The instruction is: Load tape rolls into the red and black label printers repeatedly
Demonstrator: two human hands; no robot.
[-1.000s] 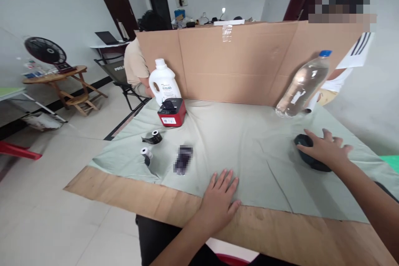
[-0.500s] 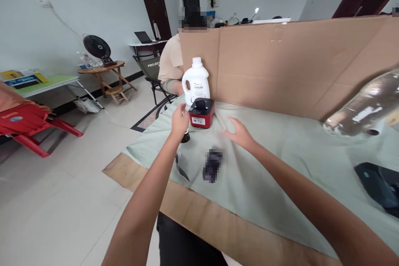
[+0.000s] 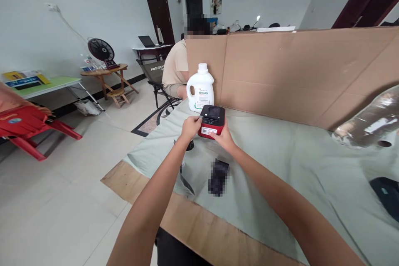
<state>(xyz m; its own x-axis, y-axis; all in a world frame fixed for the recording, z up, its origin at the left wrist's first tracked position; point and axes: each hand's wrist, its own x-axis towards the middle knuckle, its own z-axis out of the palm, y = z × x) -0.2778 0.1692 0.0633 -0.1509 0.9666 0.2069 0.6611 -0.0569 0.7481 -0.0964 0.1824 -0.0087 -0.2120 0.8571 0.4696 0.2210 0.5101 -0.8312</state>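
Head view has the red-and-black box (image 3: 213, 117) squarely between two bare hands, both grasping it. The left hand (image 3: 190, 128) meets its left side, with the fingers (image 3: 197, 119) bent against the near left edge. The right hand (image 3: 226, 138) takes the opposite side: its thumb lies across the lower front, by the white label, and its other fingers run up the right wall, partly hidden. Whether the underside rests on the cloth (image 3: 268, 174) cannot be told.

Just behind the box stands a white jug (image 3: 201, 87), upright, its lower part partly covered by the box. A black roll (image 3: 190, 146) sits close beside the left forearm (image 3: 162, 178), and a dark strip (image 3: 187, 183) lies nearer the edge of the counter (image 3: 124, 178). Between the forearms is a dark, pixelated item (image 3: 218, 178), apart from both hands. A cardboard panel (image 3: 289, 75) rises along the far side; well to the right, a clear bottle (image 3: 372, 116) leans in front of it.
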